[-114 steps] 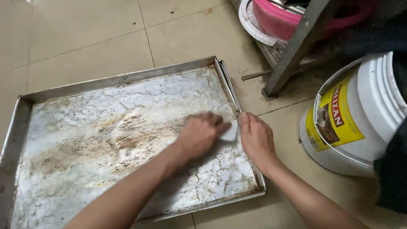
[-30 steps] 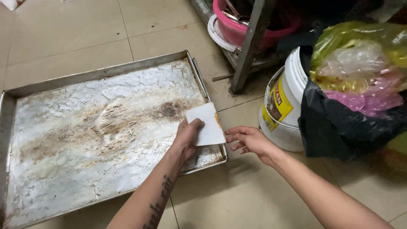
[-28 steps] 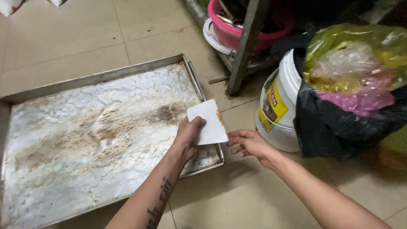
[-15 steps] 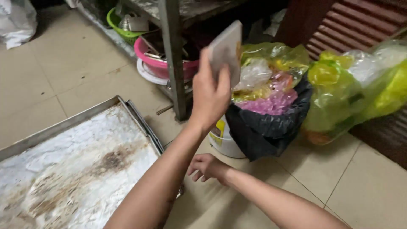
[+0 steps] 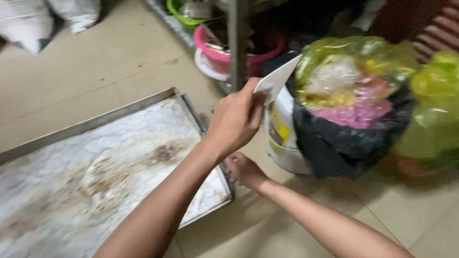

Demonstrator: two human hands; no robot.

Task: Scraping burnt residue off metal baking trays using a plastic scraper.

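White flat scraper [image 5: 278,79]: pinched at its lower corner between thumb and fingers of the left hand [image 5: 235,119], raised off the floor, its tip tilted toward the black rubbish bag [image 5: 351,129] and the white bucket [image 5: 282,138] beside it. A second ago the scraper lay flat on the tray's right end; it has since been lifted clear and swung over toward the bag. Reads as a pause in scraping, likely with residue on the blade, though blur hides any.

Right hand [image 5: 245,171]: low on the tiled floor [image 5: 119,67], just beside the corner of the metal baking tray [image 5: 114,177]. Fingers loosely curled, holding nothing. It has stayed near that corner throughout.

Tray: flat on the floor, pale crusted surface with a brown burnt streak across the middle and a dark patch toward the right. Much crust remains.

Around: yellow-green bags [image 5: 432,95] to the right; pink basin [image 5: 224,50] under a metal rack leg [image 5: 237,43]; white sacks [image 5: 52,16] at top left.
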